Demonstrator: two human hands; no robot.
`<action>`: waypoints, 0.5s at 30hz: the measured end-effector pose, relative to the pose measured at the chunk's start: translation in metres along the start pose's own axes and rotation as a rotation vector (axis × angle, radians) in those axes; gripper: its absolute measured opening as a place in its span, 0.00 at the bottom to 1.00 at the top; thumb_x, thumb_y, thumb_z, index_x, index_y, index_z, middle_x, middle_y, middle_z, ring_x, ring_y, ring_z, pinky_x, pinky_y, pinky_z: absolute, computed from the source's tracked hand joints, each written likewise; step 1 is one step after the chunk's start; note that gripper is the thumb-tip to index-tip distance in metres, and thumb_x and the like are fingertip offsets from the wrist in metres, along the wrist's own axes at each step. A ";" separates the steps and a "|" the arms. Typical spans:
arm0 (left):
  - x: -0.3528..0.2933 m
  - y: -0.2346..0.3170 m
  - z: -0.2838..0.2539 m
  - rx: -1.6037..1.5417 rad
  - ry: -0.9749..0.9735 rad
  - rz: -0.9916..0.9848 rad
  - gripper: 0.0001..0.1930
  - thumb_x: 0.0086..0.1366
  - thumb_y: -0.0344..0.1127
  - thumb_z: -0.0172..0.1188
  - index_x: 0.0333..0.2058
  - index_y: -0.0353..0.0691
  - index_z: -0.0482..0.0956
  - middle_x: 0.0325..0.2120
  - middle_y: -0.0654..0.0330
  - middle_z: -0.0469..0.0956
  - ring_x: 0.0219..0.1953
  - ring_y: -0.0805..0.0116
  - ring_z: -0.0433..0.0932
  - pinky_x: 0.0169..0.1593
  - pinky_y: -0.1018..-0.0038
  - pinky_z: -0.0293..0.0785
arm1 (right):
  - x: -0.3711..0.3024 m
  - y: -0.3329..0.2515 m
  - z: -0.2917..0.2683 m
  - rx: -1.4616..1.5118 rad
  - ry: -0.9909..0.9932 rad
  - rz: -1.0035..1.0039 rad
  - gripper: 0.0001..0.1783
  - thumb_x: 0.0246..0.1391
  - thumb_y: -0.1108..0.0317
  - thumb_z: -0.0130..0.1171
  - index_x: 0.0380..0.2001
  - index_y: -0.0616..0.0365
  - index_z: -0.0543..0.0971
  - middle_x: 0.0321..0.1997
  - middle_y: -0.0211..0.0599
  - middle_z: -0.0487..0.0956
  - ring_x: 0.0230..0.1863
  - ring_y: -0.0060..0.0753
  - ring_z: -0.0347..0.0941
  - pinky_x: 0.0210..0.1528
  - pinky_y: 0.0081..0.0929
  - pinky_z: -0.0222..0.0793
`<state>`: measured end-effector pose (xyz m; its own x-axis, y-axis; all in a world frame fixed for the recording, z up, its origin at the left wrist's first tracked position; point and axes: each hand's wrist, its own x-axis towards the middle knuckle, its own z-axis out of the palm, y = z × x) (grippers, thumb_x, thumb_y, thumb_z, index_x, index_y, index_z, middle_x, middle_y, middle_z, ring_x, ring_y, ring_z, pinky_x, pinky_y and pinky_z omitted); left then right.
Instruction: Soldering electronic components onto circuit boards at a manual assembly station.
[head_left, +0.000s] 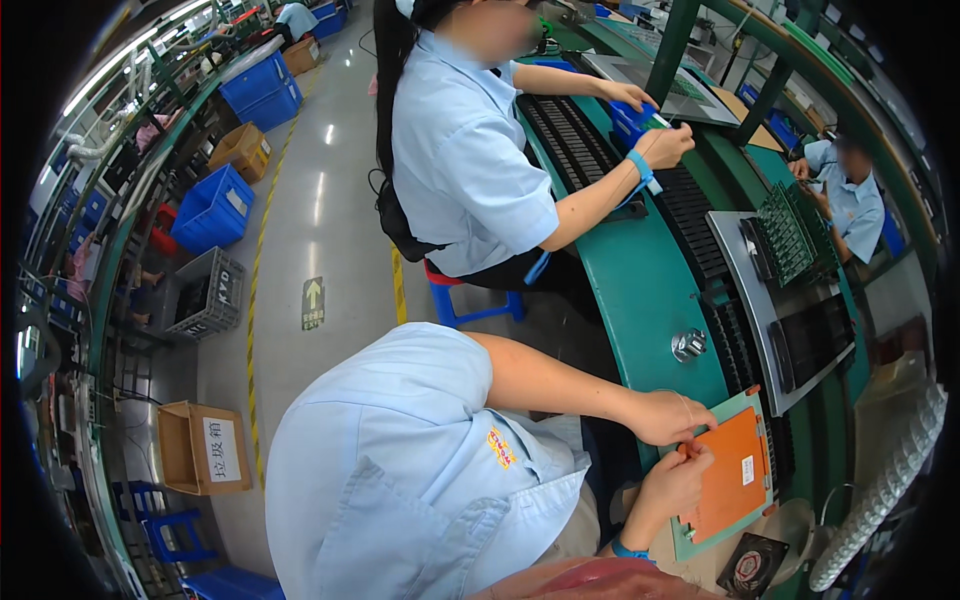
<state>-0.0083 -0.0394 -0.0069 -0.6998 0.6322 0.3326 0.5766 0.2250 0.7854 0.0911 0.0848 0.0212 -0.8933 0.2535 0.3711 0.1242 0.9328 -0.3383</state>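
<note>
An orange rectangular panel (728, 482) with a small white label lies on a pale green board (752, 402) at the edge of the workbench. My left hand (668, 416) is at the panel's near left edge, fingers curled and closed. Close beside it, my right hand (680, 480), with a blue wristband, pinches at the same edge. Something small and reddish shows between the two hands; its kind is too small to make out. A thin pale strand crosses near my left fingers.
A shiny metal piece (688, 345) stands on the green bench (640, 290). A black fan (755, 565) and a ribbed duct (885, 490) are near my right. A co-worker (470, 150) sits to my left, holding a blue piece. Green circuit boards (795, 235) stand across the line.
</note>
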 end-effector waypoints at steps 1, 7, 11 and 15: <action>0.000 0.000 0.003 0.011 0.013 0.017 0.19 0.64 0.31 0.61 0.55 0.42 0.74 0.45 0.53 0.81 0.43 0.51 0.81 0.45 0.63 0.78 | -0.003 0.005 0.002 0.010 0.030 -0.026 0.10 0.60 0.71 0.57 0.45 0.53 0.75 0.36 0.37 0.86 0.31 0.49 0.83 0.30 0.41 0.73; -0.004 -0.010 0.012 -0.056 0.089 0.006 0.17 0.68 0.29 0.55 0.56 0.45 0.74 0.49 0.55 0.81 0.44 0.51 0.81 0.46 0.62 0.78 | -0.018 0.010 -0.011 0.209 0.012 -0.009 0.15 0.61 0.74 0.56 0.52 0.58 0.77 0.32 0.36 0.82 0.27 0.34 0.77 0.30 0.29 0.70; -0.003 0.004 -0.004 -0.127 0.018 -0.044 0.18 0.69 0.29 0.56 0.56 0.45 0.74 0.47 0.56 0.81 0.40 0.55 0.80 0.44 0.65 0.77 | -0.038 0.016 -0.043 0.426 -0.032 0.164 0.18 0.61 0.77 0.55 0.54 0.62 0.76 0.31 0.34 0.79 0.26 0.27 0.70 0.31 0.22 0.68; 0.001 0.005 -0.004 -0.150 0.000 -0.084 0.18 0.69 0.30 0.56 0.57 0.44 0.74 0.45 0.56 0.81 0.38 0.59 0.79 0.42 0.67 0.76 | -0.057 0.036 -0.060 0.467 0.075 0.259 0.18 0.61 0.78 0.55 0.55 0.63 0.76 0.32 0.33 0.78 0.26 0.24 0.68 0.31 0.19 0.66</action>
<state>-0.0076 -0.0410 -0.0008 -0.7428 0.6162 0.2620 0.4464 0.1641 0.8796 0.1723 0.1194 0.0393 -0.8238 0.4933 0.2794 0.1158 0.6289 -0.7688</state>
